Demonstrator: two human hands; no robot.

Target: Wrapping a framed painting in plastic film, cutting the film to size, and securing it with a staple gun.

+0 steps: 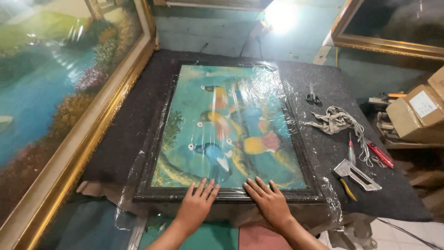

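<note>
Dark-framed bird painting wrapped in clear plastic film [231, 129] lies flat on grey felt-covered table [134, 125]. Left hand [196, 206] and right hand [269, 201] press flat, fingers spread, on its near edge. Scissors [313, 96], staple gun [356, 174] lie right.

Count, head view. Framed paintings: 3, namely one bird painting [226, 125] flat on the table under one sheet of clear plastic wrap [296, 92], one large landscape [51, 92] leaning at left, one dark painting [393, 25] upper right. Hands: 2, left hand [196, 206] and right hand [268, 201]. Scissors [313, 97]: 1. Staple gun [356, 173]: 1. Cardboard boxes [416, 113]: 2. Cord bundle [335, 119]: 1.
</note>
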